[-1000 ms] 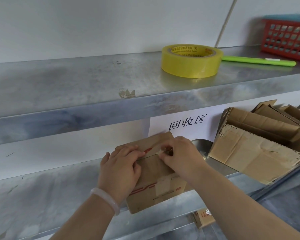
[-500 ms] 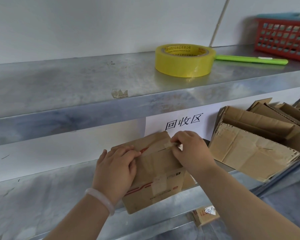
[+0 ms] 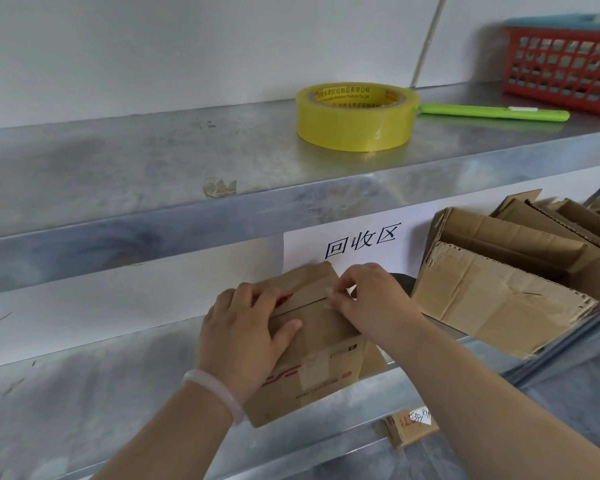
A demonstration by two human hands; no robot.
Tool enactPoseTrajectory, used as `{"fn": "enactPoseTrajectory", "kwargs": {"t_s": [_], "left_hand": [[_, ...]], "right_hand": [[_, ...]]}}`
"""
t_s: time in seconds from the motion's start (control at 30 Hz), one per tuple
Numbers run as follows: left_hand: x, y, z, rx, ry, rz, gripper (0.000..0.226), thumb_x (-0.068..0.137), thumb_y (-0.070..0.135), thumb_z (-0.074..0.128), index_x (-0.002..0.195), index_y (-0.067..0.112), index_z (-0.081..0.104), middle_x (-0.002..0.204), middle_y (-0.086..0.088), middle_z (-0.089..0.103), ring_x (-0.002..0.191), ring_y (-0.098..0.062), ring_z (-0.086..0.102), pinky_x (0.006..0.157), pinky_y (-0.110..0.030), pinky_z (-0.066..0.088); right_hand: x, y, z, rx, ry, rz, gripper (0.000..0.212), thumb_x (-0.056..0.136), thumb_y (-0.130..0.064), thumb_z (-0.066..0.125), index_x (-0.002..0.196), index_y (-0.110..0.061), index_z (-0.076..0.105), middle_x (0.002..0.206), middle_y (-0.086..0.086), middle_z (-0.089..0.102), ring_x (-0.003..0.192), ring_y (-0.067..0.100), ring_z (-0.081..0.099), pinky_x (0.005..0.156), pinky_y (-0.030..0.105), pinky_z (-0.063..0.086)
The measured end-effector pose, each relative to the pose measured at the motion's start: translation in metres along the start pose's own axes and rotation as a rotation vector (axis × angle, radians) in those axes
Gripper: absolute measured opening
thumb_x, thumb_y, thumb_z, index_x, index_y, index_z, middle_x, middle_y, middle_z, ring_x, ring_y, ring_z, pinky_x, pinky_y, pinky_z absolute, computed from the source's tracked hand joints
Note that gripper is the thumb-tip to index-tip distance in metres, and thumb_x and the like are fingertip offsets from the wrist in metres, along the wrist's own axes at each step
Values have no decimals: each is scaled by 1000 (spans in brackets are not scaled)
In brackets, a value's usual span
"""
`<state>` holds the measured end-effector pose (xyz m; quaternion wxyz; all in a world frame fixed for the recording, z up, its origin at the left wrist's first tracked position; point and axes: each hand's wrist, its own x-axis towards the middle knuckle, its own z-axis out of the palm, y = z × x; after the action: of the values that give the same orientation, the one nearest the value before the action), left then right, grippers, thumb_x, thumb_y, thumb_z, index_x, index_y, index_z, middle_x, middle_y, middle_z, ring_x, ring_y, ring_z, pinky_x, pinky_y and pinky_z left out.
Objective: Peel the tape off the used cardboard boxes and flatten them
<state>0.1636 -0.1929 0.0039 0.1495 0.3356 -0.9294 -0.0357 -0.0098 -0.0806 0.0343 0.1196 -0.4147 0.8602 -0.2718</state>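
A small brown cardboard box (image 3: 321, 355) with red print stands on the lower metal shelf (image 3: 101, 403), jutting over its front edge. My left hand (image 3: 246, 336) grips the box's left side, thumb on the front face, fingers over the top flap. My right hand (image 3: 371, 301) pinches a strip of clear tape (image 3: 329, 299) at the seam on the box's top right. The box's top flaps are still closed along the seam.
Flattened cardboard boxes (image 3: 506, 289) lean at the right of the lower shelf. On the upper shelf (image 3: 153, 174) lie a yellow tape roll (image 3: 355, 116), a green cutter (image 3: 492, 113) and a red basket (image 3: 565, 67). A paper sign (image 3: 357, 242) hangs behind. A small box (image 3: 411, 426) sits below.
My right hand has worked the tape along the top seam toward the box's right edge and then slightly back. The left hand shifted its hold a little; the box stays on the shelf.
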Motion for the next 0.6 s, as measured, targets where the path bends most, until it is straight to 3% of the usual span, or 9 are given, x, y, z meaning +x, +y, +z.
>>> {"fn": "enactPoseTrajectory", "kwargs": {"t_s": [0.2,0.3,0.37,0.6], "left_hand": [[1,-2,-2,51,-54,-2,69,81,75,12,132,46,50,115,7,50,108,-18,46,90,-34,45],[1,-3,-3,44,-73,-7,73,79,76,8,134,48,46,119,9,47,112,-16,42,93,-33,42],[1,-1,-3,25,-63,-14,71,79,75,12,132,47,50,118,8,49,111,-18,43,92,-35,43],[1,-2,-2,25,-59,-28,69,79,75,16,130,46,54,117,7,50,110,-19,44,91,-36,44]], "right_hand": [[7,9,-7,65,58,51,7,96,-23,53,89,-24,55,86,-7,62,75,6,56,63,26,49],[11,24,-14,196,127,126,10,95,-16,51,89,-23,54,81,-7,69,73,6,61,56,21,44],[13,34,-17,208,171,143,10,94,-15,55,88,-23,57,80,-7,69,76,6,62,60,20,45],[9,37,-3,113,231,-50,17,91,-26,66,108,-28,69,94,-14,62,76,0,56,70,10,41]]}}
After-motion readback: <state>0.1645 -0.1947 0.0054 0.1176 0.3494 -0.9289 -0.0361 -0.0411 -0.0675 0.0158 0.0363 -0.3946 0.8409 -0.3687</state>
